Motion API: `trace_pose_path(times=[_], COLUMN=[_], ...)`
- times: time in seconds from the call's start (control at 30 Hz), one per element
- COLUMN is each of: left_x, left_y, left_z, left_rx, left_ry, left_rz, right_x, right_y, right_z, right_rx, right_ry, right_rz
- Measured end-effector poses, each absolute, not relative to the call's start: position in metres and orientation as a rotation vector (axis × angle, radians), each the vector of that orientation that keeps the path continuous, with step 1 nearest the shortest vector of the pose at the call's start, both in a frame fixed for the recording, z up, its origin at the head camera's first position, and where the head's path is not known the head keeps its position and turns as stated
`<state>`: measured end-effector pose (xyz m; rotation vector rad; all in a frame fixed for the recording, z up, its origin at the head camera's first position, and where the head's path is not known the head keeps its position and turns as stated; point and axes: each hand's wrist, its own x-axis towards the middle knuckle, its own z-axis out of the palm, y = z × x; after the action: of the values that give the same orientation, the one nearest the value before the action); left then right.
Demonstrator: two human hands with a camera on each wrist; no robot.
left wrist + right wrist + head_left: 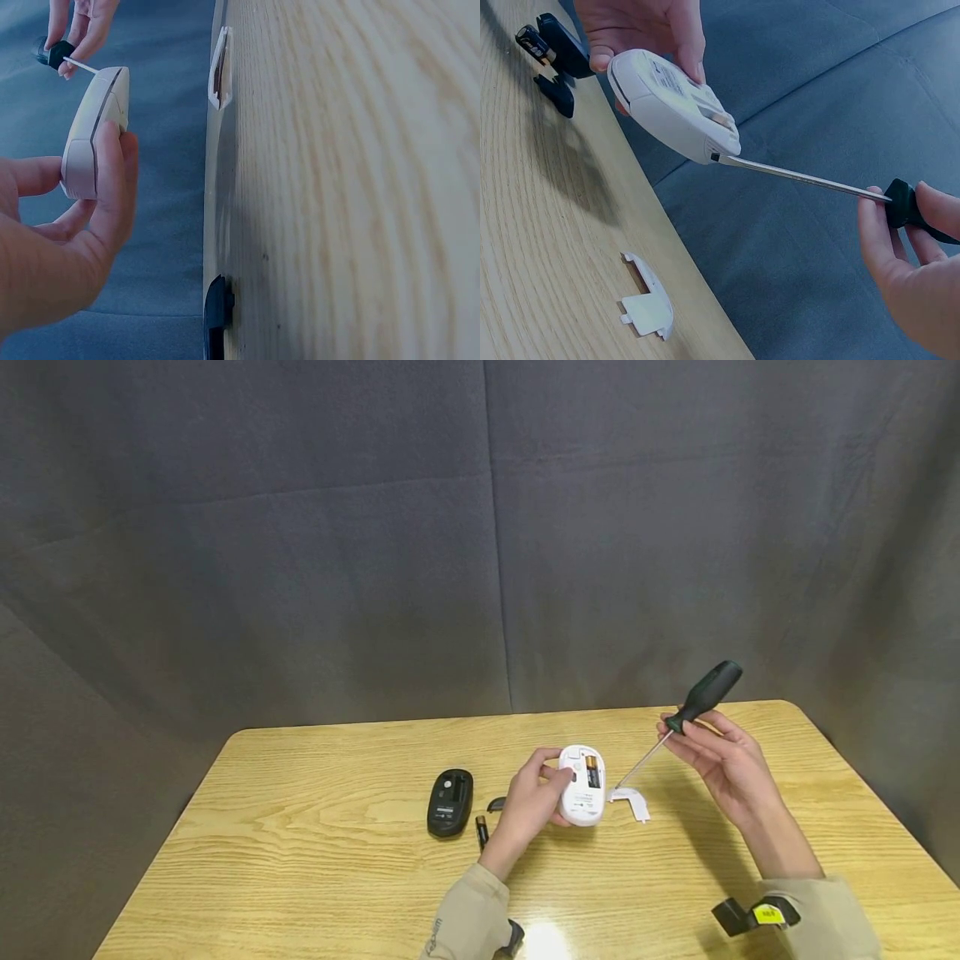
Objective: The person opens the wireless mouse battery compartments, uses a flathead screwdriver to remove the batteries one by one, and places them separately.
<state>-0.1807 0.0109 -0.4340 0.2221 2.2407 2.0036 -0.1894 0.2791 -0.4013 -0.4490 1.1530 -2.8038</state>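
While my left grip (531, 797) holds the white mouse (582, 806) by its left side, thumb over the underside and fingers curled round behind, the mouse is raised off the worktop (322, 843), its underside turned up towards me and a battery (593, 773) showing in its open compartment. My left forearm reaches in from the near edge, slanting far and to the right, its beige sleeve (471, 914) stopping short of the wrist.

My right arm comes from the near right and leans far and to the left, the hand lifted. That right grip (726, 768) is narrow, fingertips and thumb pinching the neck of a screwdriver (705, 695); its dark handle tilts up to the far right, and the shaft slopes down leftward. The tip sits at the mouse's edge; whether they touch, I cannot tell.

A white cover (637, 802) lies on the worktop just right of the mouse. Left of my left grip are a black mouse (450, 814), underside up, a black cover (496, 804) and a loose battery (482, 830).
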Motion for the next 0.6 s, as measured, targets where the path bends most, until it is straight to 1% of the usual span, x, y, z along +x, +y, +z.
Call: trace_pose_path(times=[0.33, 0.6], left_x=[-0.18, -0.18], left_y=[0.012, 0.013], left_z=[-0.433, -0.433], left_rx=[0.211, 0.227], left_ry=[2.228, 2.244], left_rz=[1.981, 1.957], right_x=[-0.186, -0.184], right_y=[0.27, 0.263], right_z=[-0.397, -0.394], right_rx=[-0.442, -0.381], right_ry=[1.143, 1.28], right_rz=[-2.906, -2.942])
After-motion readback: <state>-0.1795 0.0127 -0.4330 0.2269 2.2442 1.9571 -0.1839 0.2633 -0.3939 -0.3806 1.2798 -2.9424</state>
